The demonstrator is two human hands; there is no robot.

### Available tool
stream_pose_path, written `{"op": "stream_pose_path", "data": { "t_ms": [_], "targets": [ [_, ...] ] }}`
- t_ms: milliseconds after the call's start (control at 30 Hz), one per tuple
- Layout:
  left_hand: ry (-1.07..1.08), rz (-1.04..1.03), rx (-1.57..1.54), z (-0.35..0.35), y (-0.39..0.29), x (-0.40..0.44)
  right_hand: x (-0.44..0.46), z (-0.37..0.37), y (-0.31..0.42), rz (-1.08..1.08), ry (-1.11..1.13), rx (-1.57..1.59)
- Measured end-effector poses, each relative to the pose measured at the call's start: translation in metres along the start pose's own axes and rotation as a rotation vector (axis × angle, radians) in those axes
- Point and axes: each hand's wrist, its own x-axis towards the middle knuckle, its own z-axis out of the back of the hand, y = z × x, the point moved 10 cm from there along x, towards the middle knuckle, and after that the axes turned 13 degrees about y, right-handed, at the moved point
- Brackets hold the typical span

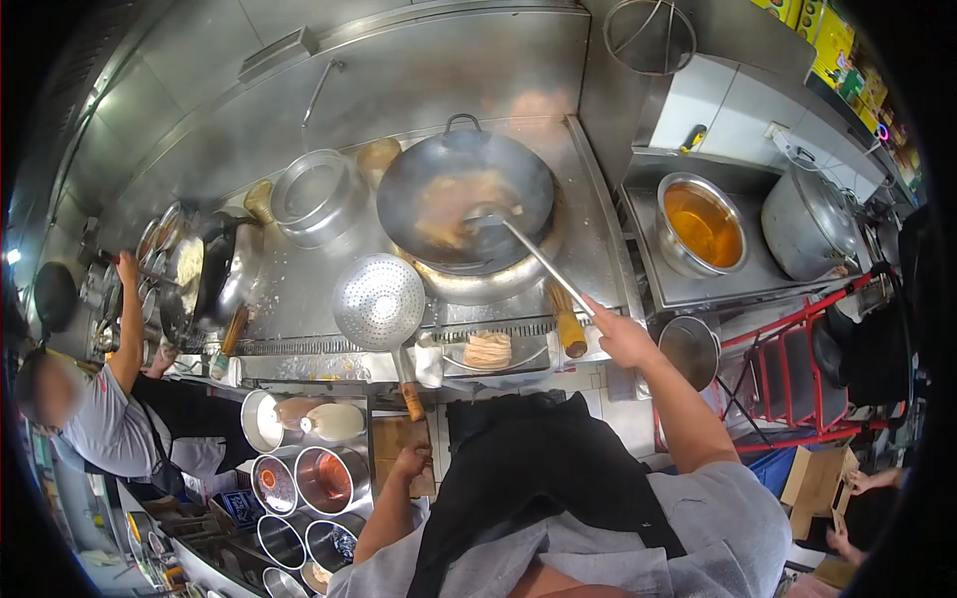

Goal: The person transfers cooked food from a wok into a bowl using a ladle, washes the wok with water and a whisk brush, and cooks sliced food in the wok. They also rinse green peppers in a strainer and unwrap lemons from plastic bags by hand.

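My right hand (628, 339) is wrapped round the long handle of a wok ladle (543, 261). The ladle's head lies in the brownish food (451, 204) inside a large black wok (399, 234), blurred by steam. Lower down, by the cabinet side, my left hand (411, 460) has its fingers curled; whether anything is in them is hidden. Just above it is the wooden handle of a perforated skimmer (379, 302), whose bowl rests on the stove. A folded pale cloth (487, 350) sits on a tray at the stove's front edge, with a bamboo brush (566, 317) to its right.
A metal pot of orange liquid (704, 227) and a lidded pot (812, 219) stand at right, near a red-framed cart (797, 374). Seasoning containers (330, 480) fill the lower left. A co-worker (125, 409) handles another wok at left; another person's hands (852, 498) touch a cardboard box.
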Motion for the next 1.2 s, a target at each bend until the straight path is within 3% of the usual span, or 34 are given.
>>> {"op": "stream_pose_path", "data": {
  "t_ms": [100,167,333,367,467,567,633,700,733,800,900,967,1033,1067,1100,1200],
  "targets": [
    [-0.06,0.03,0.037,0.003,0.006,-0.005,0.029,0.003,-0.022,0.183,-0.135,0.114],
    [-0.096,0.041,-0.029,0.009,0.031,-0.005,0.034,0.015,-0.034,0.18,-0.139,0.383],
    [-0.212,0.097,-0.145,0.003,0.067,-0.033,0.05,0.054,-0.032,0.009,-0.045,0.643],
    [-0.224,0.125,-0.174,-0.005,0.067,-0.044,0.061,0.057,-0.033,0.017,-0.035,0.64],
    [-0.244,0.173,-0.24,-0.026,0.072,-0.058,0.103,0.073,-0.033,0.156,-0.316,0.355],
    [-0.262,0.165,-0.322,-0.048,0.074,-0.064,0.131,0.055,-0.026,0.189,-0.284,0.529],
    [-0.253,0.173,-0.228,-0.059,0.068,-0.07,0.12,0.04,0.003,0.195,-0.182,0.609],
    [-0.283,0.153,-0.227,-0.064,0.063,-0.073,0.122,0.001,0.018,0.209,0.003,0.997],
    [-0.299,0.14,-0.214,-0.066,0.063,-0.076,0.118,-0.007,0.026,0.212,0.012,0.991],
    [-0.309,0.139,-0.182,-0.067,0.061,-0.083,0.107,-0.029,0.052,0.303,0.241,1.444],
    [-0.304,0.156,-0.172,-0.066,0.073,-0.086,0.103,-0.028,0.069,0.388,0.435,1.691],
    [-0.292,0.168,-0.198,-0.059,0.088,-0.081,0.099,-0.032,0.064,0.35,0.382,1.625],
    [-0.242,0.215,-0.355,-0.054,0.122,-0.07,0.097,-0.037,0.058,0.373,0.285,1.219],
    [-0.233,0.213,-0.351,-0.05,0.126,-0.069,0.09,-0.033,0.054,0.273,0.207,0.894],
    [-0.23,0.23,-0.371,-0.047,0.132,-0.068,0.096,-0.045,0.044,0.264,0.198,0.892],
    [-0.205,0.254,-0.394,-0.037,0.141,-0.056,0.097,-0.065,0.03,0.394,-0.089,0.505]
  ]
}}
